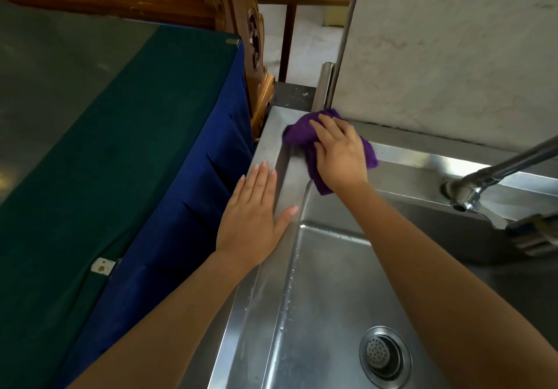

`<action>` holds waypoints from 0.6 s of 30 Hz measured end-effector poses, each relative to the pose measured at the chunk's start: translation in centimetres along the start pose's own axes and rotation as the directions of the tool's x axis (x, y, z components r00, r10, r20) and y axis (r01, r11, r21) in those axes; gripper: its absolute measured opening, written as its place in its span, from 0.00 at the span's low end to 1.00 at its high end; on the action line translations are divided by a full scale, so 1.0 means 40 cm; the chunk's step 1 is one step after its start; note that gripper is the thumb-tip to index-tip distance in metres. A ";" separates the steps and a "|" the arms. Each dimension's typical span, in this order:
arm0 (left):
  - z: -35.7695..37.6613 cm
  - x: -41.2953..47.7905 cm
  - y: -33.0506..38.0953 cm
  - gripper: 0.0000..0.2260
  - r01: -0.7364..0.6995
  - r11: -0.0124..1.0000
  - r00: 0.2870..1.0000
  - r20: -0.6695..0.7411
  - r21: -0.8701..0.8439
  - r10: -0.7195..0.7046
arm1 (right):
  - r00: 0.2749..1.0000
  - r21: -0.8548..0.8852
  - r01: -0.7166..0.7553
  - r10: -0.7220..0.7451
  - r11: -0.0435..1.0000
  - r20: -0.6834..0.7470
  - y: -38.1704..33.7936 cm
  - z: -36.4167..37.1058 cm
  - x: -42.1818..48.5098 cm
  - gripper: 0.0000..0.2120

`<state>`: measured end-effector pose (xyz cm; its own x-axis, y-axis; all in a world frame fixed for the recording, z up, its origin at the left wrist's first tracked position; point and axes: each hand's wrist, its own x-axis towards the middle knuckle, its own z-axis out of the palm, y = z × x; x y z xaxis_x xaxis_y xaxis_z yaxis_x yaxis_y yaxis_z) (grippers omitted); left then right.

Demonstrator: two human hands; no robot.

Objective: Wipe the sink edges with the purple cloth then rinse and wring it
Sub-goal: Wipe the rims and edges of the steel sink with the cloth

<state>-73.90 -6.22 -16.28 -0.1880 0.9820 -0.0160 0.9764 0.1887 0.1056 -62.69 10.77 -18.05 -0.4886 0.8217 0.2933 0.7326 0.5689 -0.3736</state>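
Purple cloth (pixel 297 133) sat bunched on the far-left corner of the sink (pixel 268 147), in the one head view, part on the flat steel rim and part drooping over the inner edge toward the basin. Right hand (pixel 339 156) lay on top of it, fingers spread and nearly straight, pressing down, not clenched; whether the thumb tucked under a fold couldn't be told. Left hand (pixel 253 216) rested palm-down on the left rim nearer the person, fingers straight, thumb out toward the basin, holding nothing, prob. just bracing. Cloth looked soft, light and floppy, w/ a fuzzy knit-like surface, so it should fold to the corner and slide easily on smooth steel under a flat palm. For rinsing and wringing it would likely need gathering into a fist-size bunch, both hands taking opposite ends to twist; once wet it would prob. get heavier and drip. Nothing fragile about it. As for containers, the basin was the only one: no standing water seen in it, only water drops (pixel 290 278) along the left wall and rim, and a perforated strainer (pixel 383 355) seated in the drain. Tap (pixel 471 190) reached in from the right, spout over the basin's right side, no stream visible from it. Left of the sink, touching or just beside the rim, hung a green and blue table cover (pixel 105 147); carved wood (pixel 255 38) and a pipe (pixel 347 20) stood beyond.
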 end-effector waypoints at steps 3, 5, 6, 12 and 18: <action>0.003 -0.002 -0.001 0.38 -0.001 1.000 1.000 0.011 -0.024 0.001 | 0.996 0.004 -0.068 0.069 0.998 -0.055 0.030 -0.010 -0.033 0.19; 0.002 -0.001 -0.006 0.39 -0.003 0.999 1.000 0.023 -0.043 0.004 | 0.992 0.037 -0.115 0.116 0.993 -0.046 0.020 -0.010 -0.032 0.18; -0.002 0.000 -0.008 0.39 -0.006 0.999 0.999 0.035 -0.052 0.008 | 0.990 0.064 -0.135 0.138 0.989 -0.043 0.011 -0.010 -0.027 0.18; -0.032 -0.021 -0.022 0.31 -0.010 0.993 0.993 0.117 -0.119 0.024 | 0.998 0.190 -0.032 0.020 0.981 0.066 -0.079 0.031 0.023 0.17; -0.010 -0.068 -0.029 0.38 -0.016 0.997 0.998 0.064 -0.079 0.021 | 0.977 0.222 0.135 -0.167 0.966 0.131 -0.132 0.050 0.041 0.17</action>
<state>-74.58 -9.10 -15.96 -0.1599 0.9841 -0.0769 0.9679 0.1716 0.1837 -68.31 9.18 -17.34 -0.6616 0.7125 0.2337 0.5364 0.6675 -0.5165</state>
